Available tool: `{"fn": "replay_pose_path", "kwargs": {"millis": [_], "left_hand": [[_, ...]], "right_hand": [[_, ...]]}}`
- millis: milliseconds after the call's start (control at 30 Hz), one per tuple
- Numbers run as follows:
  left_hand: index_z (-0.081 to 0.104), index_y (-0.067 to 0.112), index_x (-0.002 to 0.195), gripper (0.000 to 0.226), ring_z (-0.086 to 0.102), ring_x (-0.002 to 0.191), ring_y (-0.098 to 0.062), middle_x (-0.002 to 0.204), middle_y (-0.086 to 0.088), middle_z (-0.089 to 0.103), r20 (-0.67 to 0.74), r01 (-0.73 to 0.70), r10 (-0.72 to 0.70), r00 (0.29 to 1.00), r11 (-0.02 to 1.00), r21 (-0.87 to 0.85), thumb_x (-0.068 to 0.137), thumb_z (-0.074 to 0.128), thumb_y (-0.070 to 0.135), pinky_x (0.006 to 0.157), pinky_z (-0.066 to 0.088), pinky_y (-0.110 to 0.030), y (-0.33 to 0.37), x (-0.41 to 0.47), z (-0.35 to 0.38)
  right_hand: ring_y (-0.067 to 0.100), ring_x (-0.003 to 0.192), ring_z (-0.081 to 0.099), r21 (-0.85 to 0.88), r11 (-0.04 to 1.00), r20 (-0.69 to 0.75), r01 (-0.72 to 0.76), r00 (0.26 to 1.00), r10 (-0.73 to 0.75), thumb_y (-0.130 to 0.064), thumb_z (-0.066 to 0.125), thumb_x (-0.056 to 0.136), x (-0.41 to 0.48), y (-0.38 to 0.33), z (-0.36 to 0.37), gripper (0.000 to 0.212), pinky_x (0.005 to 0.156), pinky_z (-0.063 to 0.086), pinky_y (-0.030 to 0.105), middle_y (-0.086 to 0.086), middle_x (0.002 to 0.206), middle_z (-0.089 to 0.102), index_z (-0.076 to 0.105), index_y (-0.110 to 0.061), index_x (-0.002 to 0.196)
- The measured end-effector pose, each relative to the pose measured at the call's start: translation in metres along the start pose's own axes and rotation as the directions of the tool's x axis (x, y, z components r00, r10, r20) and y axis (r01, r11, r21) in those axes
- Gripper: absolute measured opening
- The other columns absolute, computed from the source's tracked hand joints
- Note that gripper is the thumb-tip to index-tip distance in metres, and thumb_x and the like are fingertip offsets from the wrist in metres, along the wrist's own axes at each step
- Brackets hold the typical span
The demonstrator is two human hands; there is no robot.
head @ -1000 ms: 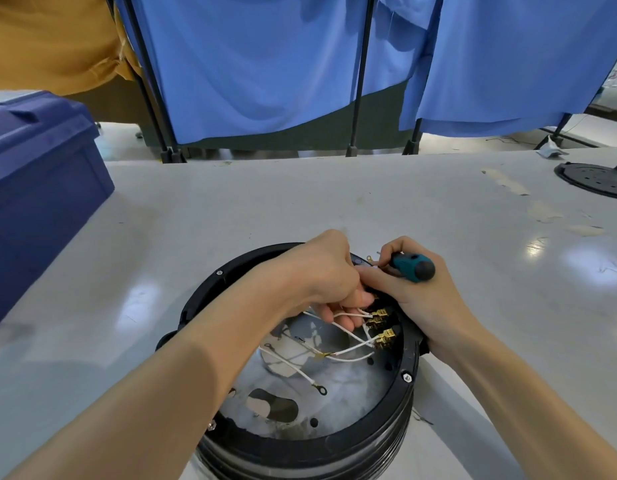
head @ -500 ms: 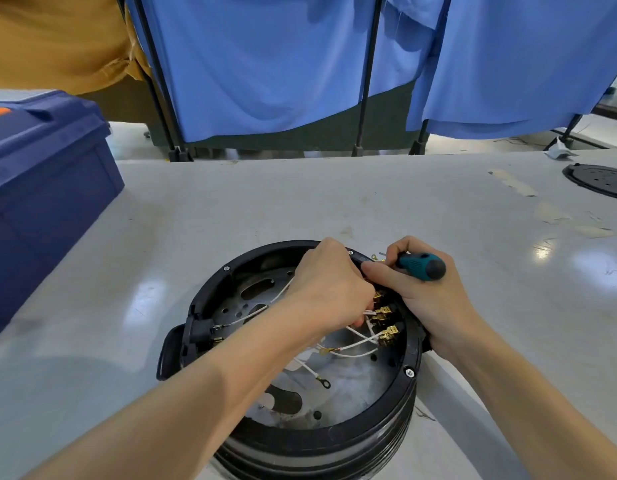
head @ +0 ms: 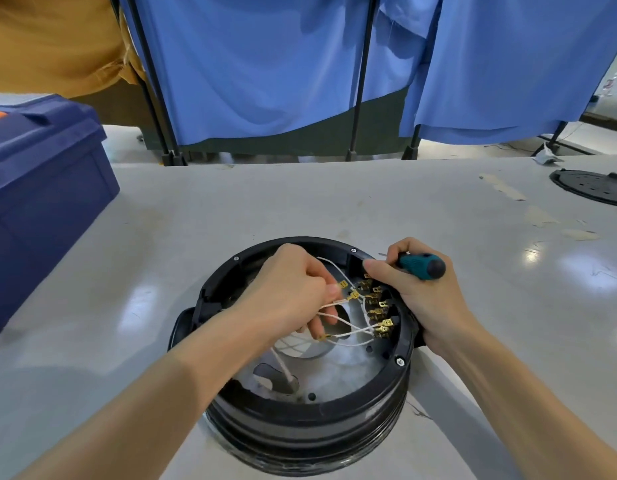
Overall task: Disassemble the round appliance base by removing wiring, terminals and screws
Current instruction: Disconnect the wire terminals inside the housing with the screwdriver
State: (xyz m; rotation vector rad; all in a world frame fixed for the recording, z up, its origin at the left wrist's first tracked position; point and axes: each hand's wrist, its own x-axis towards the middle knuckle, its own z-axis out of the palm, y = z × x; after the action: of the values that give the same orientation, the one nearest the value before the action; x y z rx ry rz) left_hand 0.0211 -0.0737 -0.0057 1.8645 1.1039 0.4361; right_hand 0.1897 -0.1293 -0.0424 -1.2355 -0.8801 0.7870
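Black plastic fills the near centre of my head view: the round appliance base (head: 300, 427) sits open side up on the pale grey table (head: 300, 202), close to the near edge, with its metal floor showing inside the rim. Both hands work at its far right side, close together but not touching. My left hand (head: 289, 289) reaches in from the left, its fingers curled round a bunch of white wires (head: 352, 332) and pinching one just behind its end connector. Those wires run across to a row of brass terminals (head: 380, 306) standing along the inner right wall. My right hand (head: 425, 299) rests on the rim beside that row and grips a screwdriver (head: 421, 266) by its teal and black handle; I cannot see the tip. A small screw (head: 399, 361) sits in the rim nearer to me. On the left of the table stands a dark blue toolbox (head: 40, 188), at the far right lies a black perforated disc (head: 594, 187), and blue curtains (head: 265, 64) hang behind the table.
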Motion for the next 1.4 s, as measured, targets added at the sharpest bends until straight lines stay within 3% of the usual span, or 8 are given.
{"fn": "replay_pose_path", "kwargs": {"millis": [200,367,567,733,933,1067,1233,1400], "left_hand": [[0.066,0.013,0.076,0.016,0.063,0.046,-0.012,0.057,-0.003,0.069,-0.018,-0.041,0.041,0.999,0.999,0.012,0.091,0.059,0.012,0.041,0.041,-0.015,0.006,0.005,-0.006],[0.064,0.009,0.076,0.017,0.057,0.039,-0.019,0.05,-0.004,0.064,-0.069,-0.075,0.067,0.995,0.991,-0.112,0.092,0.058,0.01,0.039,0.04,-0.023,0.016,0.025,-0.018],[0.066,0.015,0.077,0.019,0.042,0.033,-0.007,0.055,0.0,0.063,-0.148,-0.154,0.141,0.979,0.985,-0.078,0.094,0.058,0.018,0.039,0.034,-0.015,0.031,0.067,-0.019],[0.072,0.018,0.086,0.021,0.048,0.052,-0.01,0.064,0.0,0.065,-0.083,-0.138,0.148,0.986,0.983,0.121,0.096,0.055,0.026,0.062,0.045,-0.029,0.033,0.101,-0.008],[0.069,-0.002,0.099,0.024,0.055,0.049,-0.007,0.083,-0.016,0.071,0.048,-0.031,0.024,0.999,0.986,0.164,0.098,0.046,0.007,0.042,0.042,-0.011,0.027,0.125,0.0],[0.068,-0.003,0.103,0.023,0.065,0.08,-0.026,0.1,-0.021,0.07,0.048,-0.036,0.024,0.999,0.958,0.284,0.096,0.047,0.002,0.082,0.055,-0.034,0.022,0.129,-0.001],[0.065,0.007,0.11,0.023,0.06,0.101,-0.028,0.11,-0.009,0.064,-0.101,-0.156,0.239,0.966,0.847,0.508,0.096,0.046,0.007,0.089,0.05,-0.041,0.024,0.106,-0.004],[0.063,0.025,0.085,0.008,0.057,0.083,-0.002,0.088,0.011,0.064,0.02,-0.398,0.416,0.909,0.854,0.336,0.092,0.06,0.023,0.071,0.042,-0.017,0.025,0.042,-0.003]], "right_hand": [[0.014,0.058,0.06,-0.004,1.0,0.02,-0.002,1.0,0.003,-0.008,0.08,0.076,-0.002,-0.002,-0.001,0.026,0.051,0.048,0.022,0.0,0.062,0.062,0.054,-0.011,0.073],[0.017,0.054,0.056,-0.008,1.0,0.014,-0.029,0.999,0.029,-0.017,0.078,0.08,-0.003,0.0,0.002,0.026,0.048,0.045,0.023,0.002,0.06,0.06,0.055,-0.015,0.07],[0.024,0.069,0.074,0.101,0.995,-0.192,-0.014,0.981,0.033,-0.023,0.056,0.096,0.005,-0.001,0.003,0.023,0.059,0.056,0.022,0.013,0.075,0.075,0.052,-0.014,0.076],[0.033,0.07,0.073,0.055,0.994,-0.301,0.093,0.951,-0.073,-0.019,0.052,0.1,0.007,0.001,-0.004,0.017,0.066,0.06,0.032,0.018,0.069,0.073,0.054,-0.009,0.086],[0.03,0.058,0.071,0.026,0.994,-0.33,0.105,0.94,-0.09,-0.019,0.054,0.098,0.008,0.006,-0.002,0.021,0.057,0.057,0.027,0.016,0.056,0.067,0.053,-0.001,0.086],[0.027,0.052,0.069,0.038,0.995,-0.319,0.092,0.945,-0.075,-0.019,0.056,0.097,0.009,0.007,-0.002,0.023,0.054,0.055,0.024,0.014,0.054,0.067,0.053,-0.002,0.081],[0.023,0.064,0.072,0.025,0.998,-0.182,0.049,0.982,-0.044,-0.021,0.065,0.091,0.007,0.005,-0.001,0.026,0.059,0.056,0.022,0.013,0.068,0.073,0.054,0.0,0.081],[0.011,0.054,0.057,-0.122,0.989,-0.052,0.078,0.995,-0.085,-0.019,0.076,0.082,0.001,0.002,0.003,0.027,0.049,0.046,0.021,-0.003,0.059,0.06,0.053,-0.007,0.077]]}}
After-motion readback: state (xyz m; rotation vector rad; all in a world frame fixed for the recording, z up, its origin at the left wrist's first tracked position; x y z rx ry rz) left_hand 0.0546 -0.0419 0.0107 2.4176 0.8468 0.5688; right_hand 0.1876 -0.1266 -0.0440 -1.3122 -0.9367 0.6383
